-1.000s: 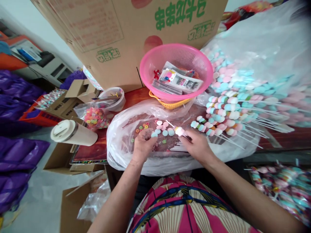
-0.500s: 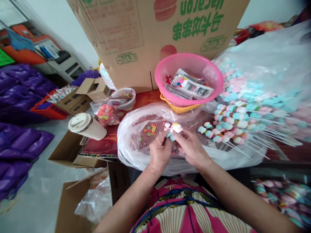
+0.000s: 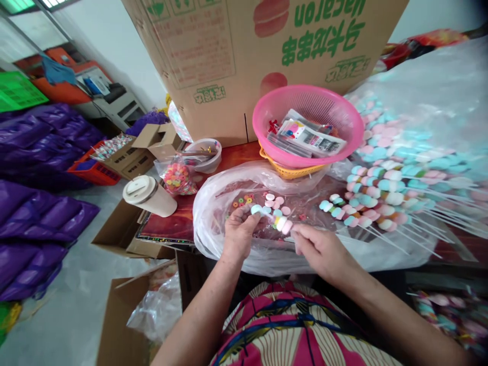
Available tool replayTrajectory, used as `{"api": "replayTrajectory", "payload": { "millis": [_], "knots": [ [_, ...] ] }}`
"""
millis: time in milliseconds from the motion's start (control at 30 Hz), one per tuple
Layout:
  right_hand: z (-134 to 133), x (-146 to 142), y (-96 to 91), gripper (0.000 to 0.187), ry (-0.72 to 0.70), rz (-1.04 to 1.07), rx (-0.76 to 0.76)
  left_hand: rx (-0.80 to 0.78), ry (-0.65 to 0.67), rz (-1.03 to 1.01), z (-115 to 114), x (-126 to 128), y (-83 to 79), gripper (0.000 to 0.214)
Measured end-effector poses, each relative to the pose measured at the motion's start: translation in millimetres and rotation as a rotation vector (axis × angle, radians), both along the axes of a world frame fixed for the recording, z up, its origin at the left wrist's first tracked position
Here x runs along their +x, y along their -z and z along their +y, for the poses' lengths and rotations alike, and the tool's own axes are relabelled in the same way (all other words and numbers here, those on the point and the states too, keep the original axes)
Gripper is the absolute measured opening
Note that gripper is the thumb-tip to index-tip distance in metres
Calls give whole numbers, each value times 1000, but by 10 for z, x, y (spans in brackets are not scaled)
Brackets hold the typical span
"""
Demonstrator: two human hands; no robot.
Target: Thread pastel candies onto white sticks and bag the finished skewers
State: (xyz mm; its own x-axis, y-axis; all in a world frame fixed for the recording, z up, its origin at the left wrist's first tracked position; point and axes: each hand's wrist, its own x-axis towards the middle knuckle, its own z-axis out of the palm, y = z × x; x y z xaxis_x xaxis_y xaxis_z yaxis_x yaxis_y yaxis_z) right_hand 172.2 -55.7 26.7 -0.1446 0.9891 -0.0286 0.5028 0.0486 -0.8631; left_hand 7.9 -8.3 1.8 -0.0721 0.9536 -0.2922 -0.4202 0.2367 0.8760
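My right hand is closed round the lower end of a marshmallow skewer, threaded with pink, white and yellow pieces and tilted up to the left. At the skewer's tip, my left hand pinches a pale blue marshmallow; whether the stick has entered it is too small to tell. Loose pink and white marshmallows lie just beyond my hands on a clear plastic sheet. Several small coloured rings lie to their left.
Finished marshmallow skewers are piled at the right. A pink basket holding printed packets stands behind, before a big cardboard box. At the left are a lidded cup, a bag of rings and a plastic bowl.
My hands have moved apart, the right one drawing back to the right along the skewer. Loose marshmallows behind them now show. The whole view has shifted slightly.
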Motion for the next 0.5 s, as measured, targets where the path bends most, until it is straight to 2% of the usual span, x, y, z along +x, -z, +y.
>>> {"api": "replayTrajectory", "payload": {
  "millis": [100, 233, 367, 500],
  "knots": [
    [-106, 10, 40, 29, -14, -261, 116, 1, -41, 37, 1, 6, 11, 36],
    [-128, -12, 71, 28, -15, -483, 136, -6, -64, 92, -22, 25, 54, 35],
    [-109, 2, 49, 27, -21, -596, 141, 21, -57, 168, -27, -5, 131, 33],
    [-107, -28, 35, 28, -28, -626, 139, 116, -30, 385, -35, -50, 181, 27]
  ]
}}
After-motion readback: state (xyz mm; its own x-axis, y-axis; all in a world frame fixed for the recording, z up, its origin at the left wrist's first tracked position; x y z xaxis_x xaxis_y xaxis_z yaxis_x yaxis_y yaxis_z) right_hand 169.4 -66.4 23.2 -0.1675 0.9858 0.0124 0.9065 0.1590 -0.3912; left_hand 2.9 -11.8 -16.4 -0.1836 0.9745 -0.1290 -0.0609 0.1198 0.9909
